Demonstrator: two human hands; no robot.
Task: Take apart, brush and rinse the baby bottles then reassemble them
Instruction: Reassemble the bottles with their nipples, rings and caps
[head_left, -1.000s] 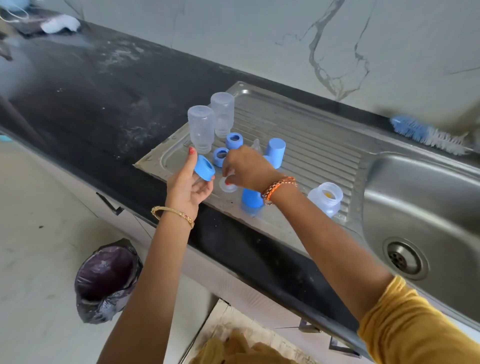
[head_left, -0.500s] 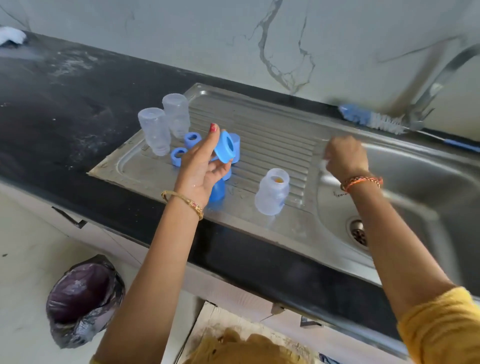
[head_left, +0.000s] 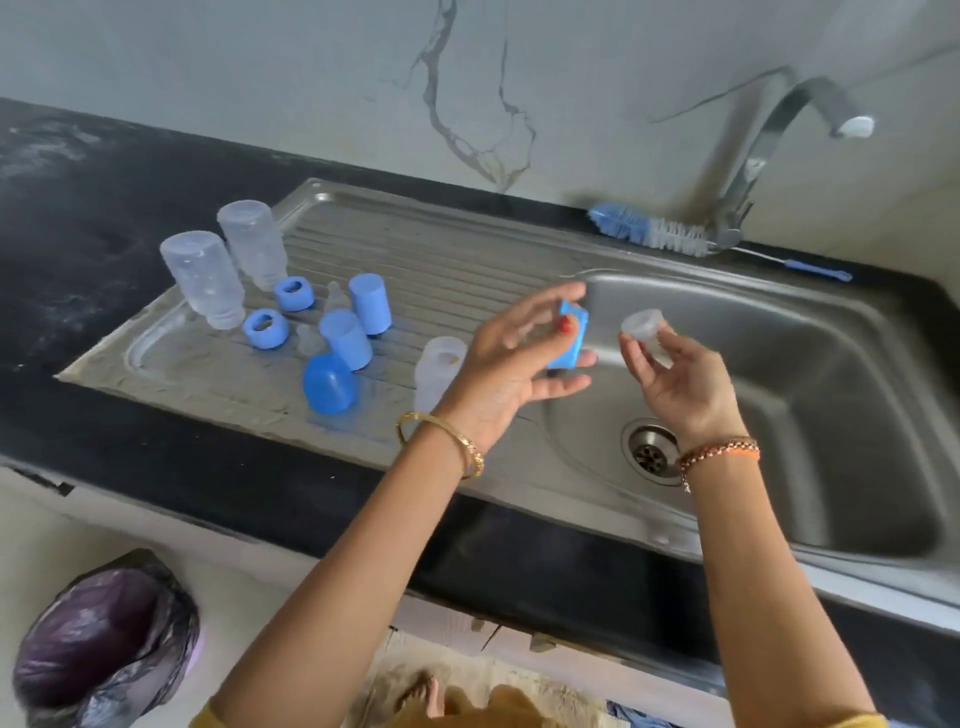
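sink (head_left: 857, 467) under both hands | 3 bottles (head_left: 205, 278) on drainboard, 2 upside down | 3 caps (head_left: 370, 304) | 2 rings (head_left: 266, 328) there | left hand (head_left: 511, 366) pinches third ring (head_left: 571, 338) | right hand (head_left: 680, 384) pinches clear nipple (head_left: 644, 325)

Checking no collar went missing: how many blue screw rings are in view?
3: two blue rings lie on the drainboard, one beside the upturned bottles, one in front; the left hand holds a third. More may be hidden.

both hands (head_left: 511, 364) raised, fingers curled, gripping
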